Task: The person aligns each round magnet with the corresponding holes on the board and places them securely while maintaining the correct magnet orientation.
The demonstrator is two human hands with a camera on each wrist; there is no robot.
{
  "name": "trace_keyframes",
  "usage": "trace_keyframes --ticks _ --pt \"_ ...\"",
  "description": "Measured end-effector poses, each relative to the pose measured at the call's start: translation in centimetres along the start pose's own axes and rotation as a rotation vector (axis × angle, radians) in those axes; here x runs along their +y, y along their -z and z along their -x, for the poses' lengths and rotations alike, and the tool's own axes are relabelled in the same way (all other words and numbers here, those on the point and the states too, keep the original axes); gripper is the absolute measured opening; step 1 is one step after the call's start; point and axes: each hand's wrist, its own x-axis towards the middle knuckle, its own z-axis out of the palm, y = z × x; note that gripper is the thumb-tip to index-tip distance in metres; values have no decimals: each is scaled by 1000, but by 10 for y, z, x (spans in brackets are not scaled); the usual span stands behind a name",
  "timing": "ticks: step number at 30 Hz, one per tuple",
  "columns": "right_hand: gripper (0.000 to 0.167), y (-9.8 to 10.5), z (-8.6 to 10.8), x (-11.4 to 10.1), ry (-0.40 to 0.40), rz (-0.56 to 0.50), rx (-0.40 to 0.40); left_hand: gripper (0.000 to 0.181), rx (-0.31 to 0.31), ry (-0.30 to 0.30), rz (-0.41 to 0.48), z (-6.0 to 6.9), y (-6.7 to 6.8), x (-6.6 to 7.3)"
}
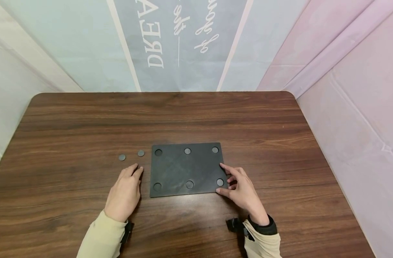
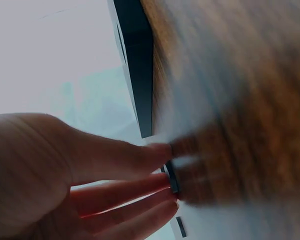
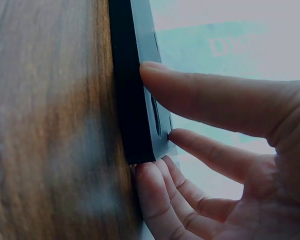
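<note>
A flat black board (image 1: pixel 174 168) with round recesses lies on the table. Light grey discs show in its middle and right recesses; the two left recesses look dark. My right hand (image 1: pixel 241 188) holds the board's near right corner, the thumb (image 3: pixel 175 92) at its front edge and the other fingers at its right side. Left of the board, my left hand (image 1: pixel 123 195) is close to the table with thumb and fingers apart. Just beyond its fingertips lie two loose dark grey discs, a nearer one (image 1: pixel 141 153) and a farther left one (image 1: pixel 122 157). Whether the fingers touch the nearer disc I cannot tell.
The brown wood-grain table (image 1: pixel 86 122) extends around the board on all sides. Behind it hangs a printed cloth backdrop (image 1: pixel 190 71) with lettering, and pale cloth walls (image 1: pixel 361 125) stand at the sides. Both wrists wear black straps (image 1: pixel 264 227).
</note>
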Motion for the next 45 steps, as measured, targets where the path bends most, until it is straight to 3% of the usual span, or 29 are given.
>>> trace_keyframes --ticks 6,10,16,24,29,35,45 --pt "74 0 0 -1 -9 2 -4 19 75 -13 -13 -2 -2 1" --pt "74 1 -1 -1 -11 1 -15 17 94 -4 -25 -2 -1 1" --pt "76 2 -3 -2 -12 -5 -28 15 93 24 -34 -2 -1 2" --pt "77 3 -6 -1 -7 20 -49 14 56 25 19 -1 0 8" --pt "79 5 -6 0 2 34 -57 13 68 -15 40 0 -1 19" --pt "79 5 -7 1 6 33 -60 17 108 -106 95 -2 -4 38" --pt "79 5 -7 0 12 26 -60 17 -1 -188 179 -9 -18 67"
